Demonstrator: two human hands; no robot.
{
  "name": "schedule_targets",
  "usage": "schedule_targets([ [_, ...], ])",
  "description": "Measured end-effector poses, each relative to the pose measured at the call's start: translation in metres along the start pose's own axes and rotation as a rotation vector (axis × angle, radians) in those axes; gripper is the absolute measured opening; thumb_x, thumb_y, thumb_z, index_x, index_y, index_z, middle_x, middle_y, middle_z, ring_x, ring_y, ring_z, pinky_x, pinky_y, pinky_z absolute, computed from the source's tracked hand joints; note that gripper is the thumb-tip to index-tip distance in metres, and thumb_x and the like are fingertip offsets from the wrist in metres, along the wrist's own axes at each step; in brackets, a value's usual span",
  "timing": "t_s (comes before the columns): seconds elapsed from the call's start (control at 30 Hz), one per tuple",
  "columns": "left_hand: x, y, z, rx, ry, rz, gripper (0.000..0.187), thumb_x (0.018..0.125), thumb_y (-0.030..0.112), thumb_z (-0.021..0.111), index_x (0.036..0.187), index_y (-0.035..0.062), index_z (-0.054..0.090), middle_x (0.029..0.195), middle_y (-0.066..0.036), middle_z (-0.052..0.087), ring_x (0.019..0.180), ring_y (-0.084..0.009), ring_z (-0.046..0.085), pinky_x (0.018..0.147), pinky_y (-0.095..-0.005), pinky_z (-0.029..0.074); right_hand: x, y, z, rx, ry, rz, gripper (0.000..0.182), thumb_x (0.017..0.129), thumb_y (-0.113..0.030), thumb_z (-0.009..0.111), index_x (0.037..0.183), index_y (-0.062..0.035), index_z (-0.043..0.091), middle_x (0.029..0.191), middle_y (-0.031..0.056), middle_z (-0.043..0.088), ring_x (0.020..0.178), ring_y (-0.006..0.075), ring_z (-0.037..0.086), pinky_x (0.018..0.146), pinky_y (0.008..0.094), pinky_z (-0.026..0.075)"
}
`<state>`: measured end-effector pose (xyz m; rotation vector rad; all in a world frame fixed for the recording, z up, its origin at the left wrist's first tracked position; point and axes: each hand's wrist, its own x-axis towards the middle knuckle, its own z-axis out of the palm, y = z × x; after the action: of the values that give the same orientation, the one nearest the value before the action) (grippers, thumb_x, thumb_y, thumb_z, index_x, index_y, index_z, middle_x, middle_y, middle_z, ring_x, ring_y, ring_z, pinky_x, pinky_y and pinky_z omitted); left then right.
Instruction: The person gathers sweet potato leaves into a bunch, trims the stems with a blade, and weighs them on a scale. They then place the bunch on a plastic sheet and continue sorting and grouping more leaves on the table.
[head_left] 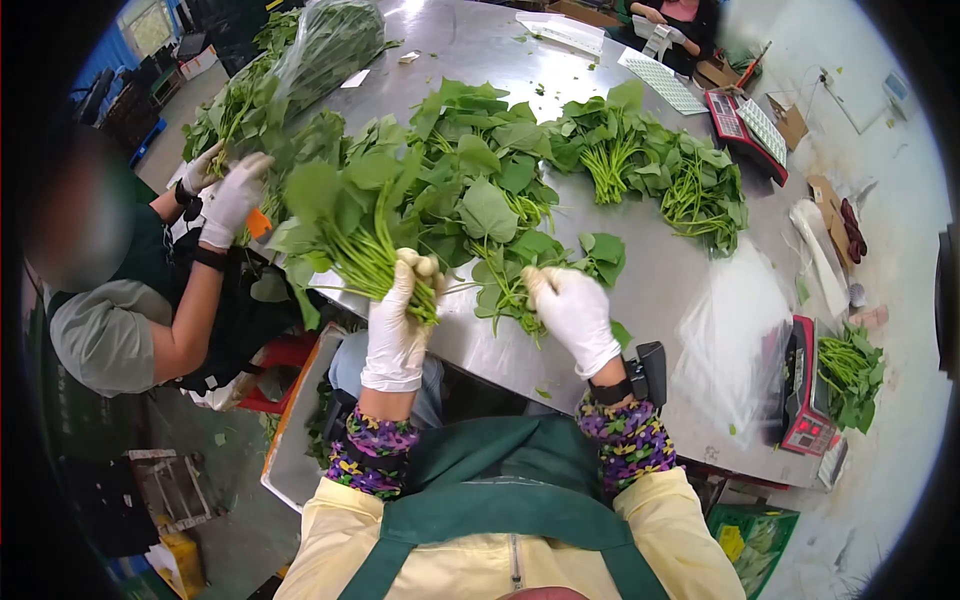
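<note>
Left hand (397, 325), white glove, fist clamped round stems of one leafy bunch (350, 215), leaves fanned up and to the left, stem ends poking out below fist. Right hand (575, 312), also gloved, fingers curled down onto a smaller clump of greens (510, 290) lying at near edge of steel table (660, 270); whether pinching stems or just resting on them, cannot tell. Two hands apart, w/ loose stems between.

Beyond: big loose heap of greens (480, 170) mid-table, then 2 more spread piles (610, 140) and (700, 195) to the right (stems all pointing toward near edge). Flat clear plastic bag (735, 335) on table at right. Red scale (805, 390) at right corner w/ one bunch on its pan (850, 370). Second red scale (735, 120) farther back.

Left side: co-worker w/ 2 gloved hands (235, 195) and (200, 170), both in another pile of greens. One filled clear bag of greens (330, 40) at far left of table. Third person (680, 15) at far end, mostly cut off.
</note>
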<state>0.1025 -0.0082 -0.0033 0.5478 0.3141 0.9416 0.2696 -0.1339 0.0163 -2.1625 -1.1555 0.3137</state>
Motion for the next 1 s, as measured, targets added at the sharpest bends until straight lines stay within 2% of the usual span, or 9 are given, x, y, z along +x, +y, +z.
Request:
schedule_targets([
  [0.13, 0.002, 0.013, 0.015, 0.144, 0.175, 0.109, 0.013, 0.092, 0.018, 0.058, 0.101, 0.0094, 0.055, 0.083, -0.002, 0.058, 0.075, -0.0136, 0.058, 0.072, -0.0276, 0.051, 0.027, -0.016, 0.007, -0.082, 0.175, -0.176, 0.030, 0.084, -0.038, 0.058, 0.083, -0.0087, 0.064, 0.076, 0.0123, 0.061, 0.072, 0.0314, 0.060, 0.063, 0.0422, 0.046],
  [0.17, 0.008, 0.009, -0.002, 0.110, 0.077, 0.119, 0.013, 0.094, 0.019, 0.055, 0.103, 0.0100, 0.054, 0.081, 0.000, 0.055, 0.067, -0.0108, 0.052, 0.064, -0.0244, 0.045, 0.033, -0.016, 0.021, -0.041, 0.324, -0.333, 0.029, 0.082, -0.037, 0.061, 0.090, -0.0095, 0.065, 0.079, 0.0103, 0.062, 0.075, 0.0296, 0.060, 0.064, 0.0410, 0.046],
  [0.23, 0.017, 0.003, -0.027, 0.065, -0.020, 0.134, 0.013, 0.095, 0.020, 0.053, 0.104, 0.0106, 0.053, 0.078, 0.001, 0.053, 0.059, -0.0080, 0.046, 0.056, -0.0212, 0.039, 0.046, -0.010, 0.052, -0.411, 0.258, -0.276, 0.037, 0.076, -0.032, 0.066, 0.107, -0.0113, 0.061, 0.088, 0.0079, 0.059, 0.082, 0.0259, 0.057, 0.067, 0.0379, 0.046],
  [0.3, 0.023, 0.003, -0.036, -0.024, -0.036, 0.094, 0.016, 0.096, 0.022, 0.051, 0.106, 0.0097, 0.051, 0.071, 0.004, 0.041, 0.052, -0.0065, 0.028, 0.050, -0.0222, 0.024, 0.048, -0.006, 0.073, -0.446, 0.206, -0.384, 0.032, 0.076, -0.024, 0.063, 0.106, -0.0135, 0.062, 0.086, 0.0055, 0.057, 0.082, 0.0235, 0.056, 0.067, 0.0367, 0.045],
  [0.37, 0.024, 0.008, -0.041, -0.030, 0.027, 0.123, 0.027, 0.097, 0.024, 0.049, 0.120, 0.0087, 0.049, 0.069, 0.004, 0.033, 0.052, -0.0066, 0.027, 0.051, -0.0222, 0.025, 0.041, 0.003, 0.079, -0.502, 0.189, -0.580, 0.026, 0.075, -0.016, 0.060, 0.101, -0.0156, 0.064, 0.083, 0.0034, 0.056, 0.081, 0.0222, 0.056, 0.069, 0.0353, 0.044],
  [0.5, 0.024, 0.018, -0.041, -0.048, 0.062, 0.142, 0.028, 0.093, 0.019, 0.056, 0.117, 0.0048, 0.054, 0.080, -0.002, 0.056, 0.061, -0.0100, 0.051, 0.055, -0.0227, 0.041, 0.022, 0.021, 0.052, -0.434, -0.009, -0.747, 0.011, 0.072, -0.013, 0.058, 0.081, -0.0152, 0.065, 0.081, 0.0025, 0.055, 0.083, 0.0220, 0.053, 0.072, 0.0358, 0.041],
  [0.63, 0.021, 0.015, -0.034, 0.043, 0.151, 0.162, 0.021, 0.090, 0.013, 0.060, 0.108, 0.0035, 0.058, 0.091, -0.007, 0.063, 0.075, -0.0144, 0.063, 0.065, -0.0236, 0.051, 0.019, 0.021, 0.020, -0.664, 0.043, -0.475, 0.014, 0.071, -0.010, 0.059, 0.083, -0.0139, 0.064, 0.084, 0.0026, 0.056, 0.086, 0.0252, 0.052, 0.075, 0.0376, 0.041],
  [0.77, 0.025, 0.001, -0.047, 0.017, 0.085, 0.225, 0.017, 0.092, 0.015, 0.058, 0.104, 0.0022, 0.059, 0.076, -0.004, 0.058, 0.056, -0.0094, 0.049, 0.051, -0.0204, 0.038, 0.049, 0.010, 0.030, -0.184, 0.272, -0.382, 0.007, 0.078, -0.014, 0.060, 0.083, -0.0101, 0.063, 0.080, 0.0092, 0.061, 0.079, 0.0280, 0.058, 0.068, 0.0370, 0.045],
  [1.0, 0.027, -0.003, -0.051, 0.054, 0.156, 0.185, 0.014, 0.091, 0.016, 0.060, 0.096, 0.0031, 0.061, 0.069, -0.002, 0.054, 0.051, -0.0086, 0.043, 0.046, -0.0203, 0.033, 0.075, 0.037, 0.071, -0.593, 0.286, -0.277, 0.017, 0.077, -0.029, 0.065, 0.080, -0.0127, 0.058, 0.069, 0.0069, 0.059, 0.062, 0.0283, 0.060, 0.055, 0.0397, 0.047],
])
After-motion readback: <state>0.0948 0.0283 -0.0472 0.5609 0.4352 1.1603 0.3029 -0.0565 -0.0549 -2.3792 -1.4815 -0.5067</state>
